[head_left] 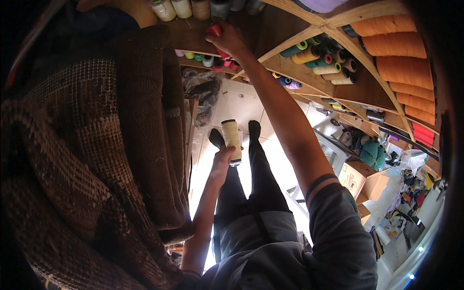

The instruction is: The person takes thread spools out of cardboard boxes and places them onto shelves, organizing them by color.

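My left hand [224, 158] is wrapped round a cream spool of thread [230, 134] with dark ends, held nearly upright in front of my legs. My right arm stretches up to the wooden shelf [193, 38]. There my right hand [232, 39] is closed on a red spool of thread [214, 30]. More red shows just below the fingers, and I cannot tell whether it belongs to the same spool. Pale, tan and grey spools [181, 8] stand along the shelf above this hand. Green and pink spools [218, 64] lie on the shelf below it.
Brown woven fabric [96, 145] hangs in thick folds at the left. Wooden cubbies on the right hold mixed spools [324, 60] and large orange thread rolls [398, 67]. An opened cardboard box [355, 179] and scattered scraps [408, 208] lie at the lower right. Crumpled plastic [203, 92] lies near the shelf.
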Tool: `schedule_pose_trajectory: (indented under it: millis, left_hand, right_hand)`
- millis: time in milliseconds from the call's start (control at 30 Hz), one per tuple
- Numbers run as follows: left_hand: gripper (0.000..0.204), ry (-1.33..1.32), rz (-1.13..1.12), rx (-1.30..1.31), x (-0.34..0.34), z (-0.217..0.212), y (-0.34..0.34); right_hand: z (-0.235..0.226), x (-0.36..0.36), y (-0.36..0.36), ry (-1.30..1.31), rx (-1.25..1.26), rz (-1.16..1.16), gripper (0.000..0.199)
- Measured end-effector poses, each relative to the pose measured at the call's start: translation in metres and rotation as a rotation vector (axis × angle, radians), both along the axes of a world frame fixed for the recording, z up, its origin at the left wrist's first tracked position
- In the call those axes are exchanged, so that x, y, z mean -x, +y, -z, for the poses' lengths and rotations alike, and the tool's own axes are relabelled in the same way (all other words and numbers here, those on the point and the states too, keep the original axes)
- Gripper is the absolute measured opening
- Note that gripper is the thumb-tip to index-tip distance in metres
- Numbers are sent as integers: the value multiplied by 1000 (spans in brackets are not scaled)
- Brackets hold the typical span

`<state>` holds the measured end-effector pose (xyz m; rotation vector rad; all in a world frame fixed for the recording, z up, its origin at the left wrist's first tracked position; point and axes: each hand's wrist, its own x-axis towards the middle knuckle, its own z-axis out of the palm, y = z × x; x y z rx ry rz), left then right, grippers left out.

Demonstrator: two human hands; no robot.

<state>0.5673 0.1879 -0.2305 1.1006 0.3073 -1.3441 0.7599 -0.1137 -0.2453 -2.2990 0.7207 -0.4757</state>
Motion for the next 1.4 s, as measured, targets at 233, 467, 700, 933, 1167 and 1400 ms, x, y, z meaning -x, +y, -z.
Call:
schedule_pose_trajectory:
  millis: [233, 467, 700, 933, 1167, 1400]
  left_hand:
    - [39, 34, 5, -62, -4, 4, 5]
    - [41, -23, 50, -66, -5, -7, -2]
    - [43, -43, 71, -100, -3, -8, -3]
    - [43, -49, 63, -86, 3, 7, -3]
    - [41, 43, -4, -76, -2, 4, -7]
    - [39, -4, 21, -51, -2, -7, -13]
  right_hand:
    - [-49, 13, 24, 17, -388, 69, 60]
    - [-21, 18, 7, -458, -5, 353, 58]
    - [-26, 1, -15, -391, 70, 429, 31]
    - [-42, -9, -25, -312, 148, 459, 30]
    - [-72, -7, -12, -1, 298, 193, 28]
    - [-70, -19, -16, -79, 108, 131, 35]
